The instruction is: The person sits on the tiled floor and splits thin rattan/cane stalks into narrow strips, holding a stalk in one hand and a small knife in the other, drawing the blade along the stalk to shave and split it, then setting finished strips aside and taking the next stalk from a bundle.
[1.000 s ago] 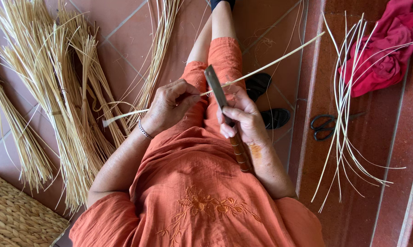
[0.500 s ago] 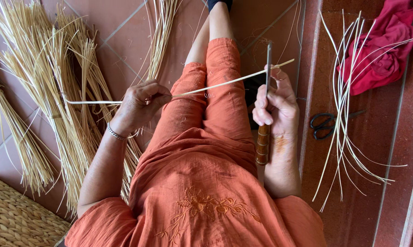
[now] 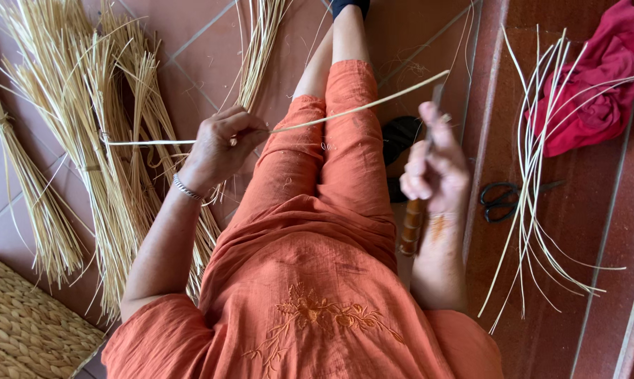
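My left hand pinches a long pale reed strip that runs from left of the hand up and to the right across my orange-clad legs. My right hand grips a knife with a ringed wooden handle, its thin blade pointing up near the strip's far end. Both hands hover above my lap, about a forearm's length apart.
Bundles of dry straw lie on the tiled floor to the left, beside a woven mat. On the red step at right lie several split reed strips, black scissors and a crumpled red cloth. Black sandals sit by my legs.
My hands have moved apart: the left drew the strip out to the left, and the right carried the knife rightward and turned it upright.
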